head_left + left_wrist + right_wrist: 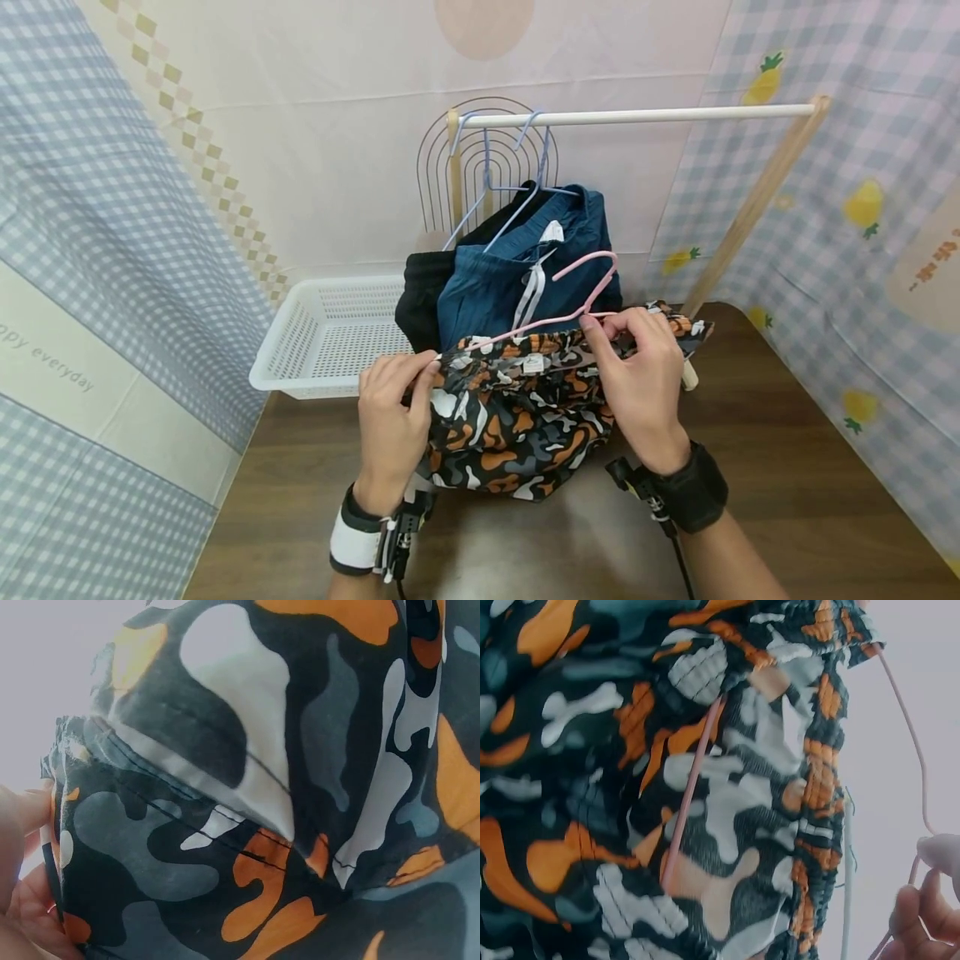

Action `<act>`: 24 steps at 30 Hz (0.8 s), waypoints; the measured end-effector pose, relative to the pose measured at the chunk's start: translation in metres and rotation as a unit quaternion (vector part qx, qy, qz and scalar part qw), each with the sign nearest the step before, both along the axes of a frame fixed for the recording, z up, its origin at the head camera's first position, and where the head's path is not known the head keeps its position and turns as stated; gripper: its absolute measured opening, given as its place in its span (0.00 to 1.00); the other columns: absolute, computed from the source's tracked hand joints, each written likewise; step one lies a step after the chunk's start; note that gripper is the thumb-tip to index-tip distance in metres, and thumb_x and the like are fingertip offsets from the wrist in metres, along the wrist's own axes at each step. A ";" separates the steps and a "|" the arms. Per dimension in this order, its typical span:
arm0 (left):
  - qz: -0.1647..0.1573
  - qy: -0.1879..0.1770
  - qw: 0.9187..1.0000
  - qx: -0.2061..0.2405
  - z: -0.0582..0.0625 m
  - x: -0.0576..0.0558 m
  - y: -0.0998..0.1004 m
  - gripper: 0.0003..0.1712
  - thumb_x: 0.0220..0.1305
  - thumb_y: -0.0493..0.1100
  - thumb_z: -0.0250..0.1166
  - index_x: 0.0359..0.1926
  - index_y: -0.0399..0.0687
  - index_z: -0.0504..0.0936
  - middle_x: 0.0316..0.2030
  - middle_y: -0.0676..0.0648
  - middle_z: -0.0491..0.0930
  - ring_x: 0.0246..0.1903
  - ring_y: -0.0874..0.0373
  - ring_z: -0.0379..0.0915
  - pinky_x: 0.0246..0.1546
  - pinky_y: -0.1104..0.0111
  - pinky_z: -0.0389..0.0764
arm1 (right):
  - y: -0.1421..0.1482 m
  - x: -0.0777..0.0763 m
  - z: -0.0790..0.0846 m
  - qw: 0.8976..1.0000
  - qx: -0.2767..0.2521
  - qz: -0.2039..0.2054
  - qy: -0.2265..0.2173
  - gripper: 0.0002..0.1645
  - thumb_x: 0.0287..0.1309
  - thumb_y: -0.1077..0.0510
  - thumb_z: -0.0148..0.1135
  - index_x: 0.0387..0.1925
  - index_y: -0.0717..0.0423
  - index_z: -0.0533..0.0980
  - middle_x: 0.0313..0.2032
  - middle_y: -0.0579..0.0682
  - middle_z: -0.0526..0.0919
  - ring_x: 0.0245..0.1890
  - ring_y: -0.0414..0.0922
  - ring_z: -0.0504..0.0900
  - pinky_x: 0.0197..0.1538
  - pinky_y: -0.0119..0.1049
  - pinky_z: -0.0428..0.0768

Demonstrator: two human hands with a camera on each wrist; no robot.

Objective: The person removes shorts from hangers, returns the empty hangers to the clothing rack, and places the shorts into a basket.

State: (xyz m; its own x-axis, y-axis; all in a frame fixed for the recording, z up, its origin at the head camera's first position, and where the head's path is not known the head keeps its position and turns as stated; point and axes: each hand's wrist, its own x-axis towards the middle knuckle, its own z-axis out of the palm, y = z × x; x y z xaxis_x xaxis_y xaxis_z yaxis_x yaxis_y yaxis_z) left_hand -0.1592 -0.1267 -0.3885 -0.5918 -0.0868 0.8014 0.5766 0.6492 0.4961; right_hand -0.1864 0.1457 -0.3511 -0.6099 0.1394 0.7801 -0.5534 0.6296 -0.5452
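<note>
Camouflage-patterned shorts (510, 425) in black, orange, grey and white hang between my hands, with a pink hanger (522, 328) at their elastic waistband. My left hand (395, 417) pinches the waistband at its left end, by the hanger's tip; the left wrist view shows those fingers (22, 817) at the cloth's edge. With thumb and fingers, my right hand (639, 375) pinches the hanger just below its hook. In the right wrist view the hanger's lower bar (692, 791) runs inside the waist opening.
Blue shorts (487, 287) and a black garment (424, 300) hang on light-blue hangers (542, 158) at the left of a rack with a white rail (637, 115). Behind my left hand stands a white perforated basket (300, 333). Patterned curtains surround the wooden table (765, 467).
</note>
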 end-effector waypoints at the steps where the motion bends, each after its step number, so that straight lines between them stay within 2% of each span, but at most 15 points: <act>1: -0.002 -0.002 1.000 0.000 0.000 0.000 -0.001 0.06 0.70 0.36 0.70 0.45 0.40 0.91 0.38 0.44 0.89 0.40 0.47 0.79 0.44 0.57 0.67 | 0.001 0.000 0.000 1.000 0.007 -0.004 0.005 0.17 0.66 0.60 0.73 0.26 0.60 0.75 0.26 0.57 0.76 0.33 0.54 0.70 0.48 0.42 0.64; 5: -0.013 -0.009 1.000 -0.001 0.001 0.000 -0.004 0.07 0.70 0.36 0.70 0.46 0.40 0.91 0.37 0.44 0.89 0.38 0.48 0.79 0.42 0.59 0.66 | 0.006 -0.001 0.001 0.999 0.037 -0.020 0.031 0.20 0.62 0.59 0.77 0.25 0.59 0.73 0.27 0.58 0.75 0.36 0.59 0.69 0.48 0.46 0.62; 9: -0.024 -0.016 1.000 -0.004 0.003 -0.001 -0.009 0.07 0.70 0.36 0.70 0.46 0.41 0.91 0.35 0.45 0.89 0.37 0.49 0.78 0.42 0.61 0.66 | 0.008 -0.003 0.003 0.997 0.062 -0.017 0.050 0.18 0.58 0.60 0.80 0.30 0.61 0.75 0.33 0.60 0.78 0.40 0.61 0.70 0.49 0.50 0.62; 11: -0.030 -0.022 0.999 -0.004 0.003 -0.001 -0.012 0.07 0.70 0.35 0.70 0.46 0.40 0.91 0.35 0.45 0.89 0.37 0.50 0.78 0.42 0.61 0.67 | 0.009 -0.003 0.005 0.996 0.070 0.002 0.049 0.15 0.58 0.62 0.79 0.35 0.63 0.78 0.37 0.60 0.80 0.43 0.61 0.72 0.51 0.50 0.64; 15: -0.040 -0.038 0.998 -0.001 0.005 0.000 -0.015 0.08 0.70 0.35 0.70 0.47 0.40 0.91 0.36 0.45 0.89 0.39 0.50 0.80 0.45 0.61 0.68 | 0.009 -0.004 0.007 0.995 0.074 0.059 0.036 0.12 0.60 0.68 0.75 0.44 0.64 0.82 0.41 0.58 0.84 0.45 0.56 0.77 0.52 0.45 0.70; 20: -0.050 -0.058 0.997 -0.003 0.007 0.000 -0.017 0.08 0.71 0.37 0.70 0.47 0.39 0.91 0.38 0.45 0.90 0.41 0.49 0.81 0.47 0.60 0.69 | 0.008 -0.005 0.005 0.990 0.084 0.114 0.026 0.10 0.62 0.70 0.71 0.45 0.64 0.83 0.40 0.56 0.86 0.39 0.48 0.81 0.46 0.34 0.77; 24: -0.054 -0.075 0.996 -0.004 0.010 0.000 -0.019 0.09 0.71 0.37 0.70 0.47 0.39 0.91 0.40 0.44 0.90 0.42 0.49 0.82 0.48 0.60 0.70 | 0.008 -0.006 0.005 0.987 0.085 0.138 0.018 0.07 0.62 0.70 0.71 0.42 0.63 0.84 0.38 0.55 0.87 0.31 0.41 0.75 0.36 0.28 0.71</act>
State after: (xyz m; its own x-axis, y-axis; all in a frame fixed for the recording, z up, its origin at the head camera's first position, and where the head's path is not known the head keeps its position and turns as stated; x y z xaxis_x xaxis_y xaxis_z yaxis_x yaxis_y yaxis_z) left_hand -0.1589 -0.1456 -0.3786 -0.7097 -0.0109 0.7044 0.5632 0.5920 0.5766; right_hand -0.1921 0.1539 -0.3464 -0.5776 -0.1630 0.7999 -0.7340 0.5326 -0.4214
